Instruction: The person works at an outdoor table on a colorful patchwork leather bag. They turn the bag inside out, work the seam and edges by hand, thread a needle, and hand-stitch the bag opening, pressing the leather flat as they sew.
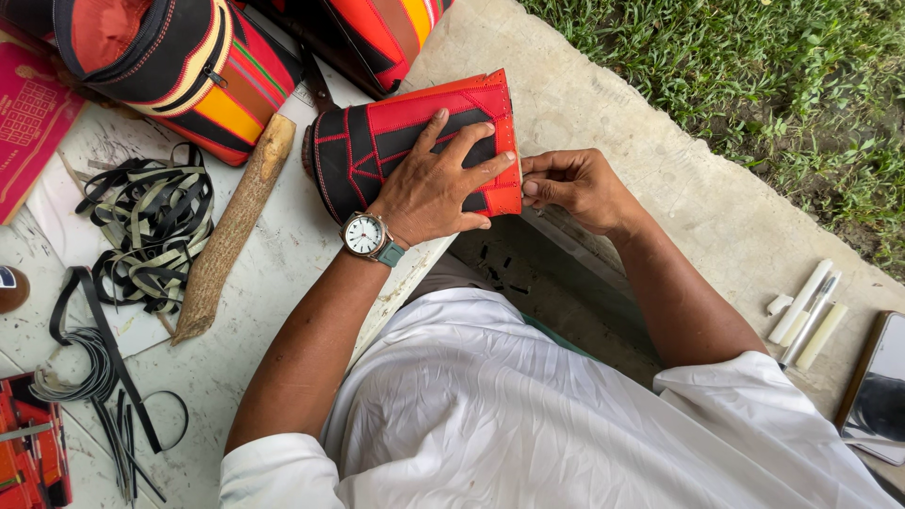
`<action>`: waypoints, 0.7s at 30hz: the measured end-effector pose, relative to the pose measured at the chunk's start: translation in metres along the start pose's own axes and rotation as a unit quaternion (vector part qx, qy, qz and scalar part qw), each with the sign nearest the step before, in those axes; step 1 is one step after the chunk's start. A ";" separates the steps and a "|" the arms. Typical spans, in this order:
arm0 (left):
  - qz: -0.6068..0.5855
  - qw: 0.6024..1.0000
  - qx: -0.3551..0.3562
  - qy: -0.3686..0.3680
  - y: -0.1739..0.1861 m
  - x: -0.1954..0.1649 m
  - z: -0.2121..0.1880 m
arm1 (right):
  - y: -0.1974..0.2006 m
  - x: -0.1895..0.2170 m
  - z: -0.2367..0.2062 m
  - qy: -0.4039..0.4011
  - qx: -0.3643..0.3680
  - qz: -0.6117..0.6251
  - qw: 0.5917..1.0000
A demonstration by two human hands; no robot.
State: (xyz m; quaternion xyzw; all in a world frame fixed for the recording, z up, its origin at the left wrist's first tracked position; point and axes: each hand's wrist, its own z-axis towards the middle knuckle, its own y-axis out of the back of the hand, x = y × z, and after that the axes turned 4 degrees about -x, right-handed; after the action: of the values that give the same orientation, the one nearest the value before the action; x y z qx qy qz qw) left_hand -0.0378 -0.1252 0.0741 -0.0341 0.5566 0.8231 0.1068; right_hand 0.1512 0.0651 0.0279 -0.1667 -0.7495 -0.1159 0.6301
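Two hands worked one red and black stitched piece (415,141), which lay on the edge of the white counter (255,311). The left hand (438,179), wearing a wristwatch (365,235), was pressed flat on top of it with fingers spread, holding it down without clenching. The right hand (570,186) was just beyond the piece's red edge, its fingertips pinched together against that edge; whether they gripped a thread, a needle or only the edge itself could not be told.

To do this well, I would judge that the flat hand should keep steady pressure close to the worked edge so the piece did not slide off the counter, while the pinching fingers stayed small and precise.

Beyond the left hand, farther from the body, lay two rounded striped bags (179,66) in red, black and yellow; their insides did not show. A rough wooden stick (231,231) lay to the outside of the left hand, and past it a heap of black and pale strips (151,226). Well off to the outside of the right hand lay pale stick-shaped pieces (806,306) and a phone (877,382).
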 end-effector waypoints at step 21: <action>0.011 1.000 -0.018 -0.008 0.000 0.001 0.000 | 0.002 0.005 -0.002 0.006 0.026 -0.021 0.999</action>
State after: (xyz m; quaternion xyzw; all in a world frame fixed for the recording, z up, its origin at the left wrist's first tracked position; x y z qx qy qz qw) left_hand -0.0387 -0.1247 0.0739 -0.0230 0.5413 0.8343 0.1018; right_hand 0.1534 0.0664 0.0330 -0.1337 -0.7515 -0.1102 0.6366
